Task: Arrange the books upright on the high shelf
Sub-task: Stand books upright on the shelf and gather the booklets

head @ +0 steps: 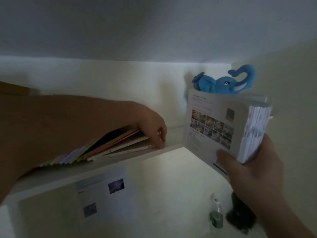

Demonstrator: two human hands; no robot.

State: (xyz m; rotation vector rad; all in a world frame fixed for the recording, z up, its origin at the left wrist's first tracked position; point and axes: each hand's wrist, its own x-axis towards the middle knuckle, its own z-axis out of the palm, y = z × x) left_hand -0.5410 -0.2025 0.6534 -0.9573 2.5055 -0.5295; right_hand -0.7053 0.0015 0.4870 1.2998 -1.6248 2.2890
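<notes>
1. Pale walls meet a white ceiling above one high white shelf (pixel 120 166), seen from below in the head view.
2. One row of thin books (pixel 109 145) leans steeply to the left on the shelf; their number is too blurred to count, and the spines show pink, orange, yellow and white.
3. One left hand (pixel 154 129) rests on the row's right end, fingers curled down against the last book.
4. One right hand (pixel 252 170) grips a single stack of white-spined books (pixel 228 129) upright, off the shelf's right end; the cover shows a photo grid.
5. One blue plush elephant (pixel 226 81) sits behind the stack.
6. One green bottle (pixel 216 215) stands below.
</notes>
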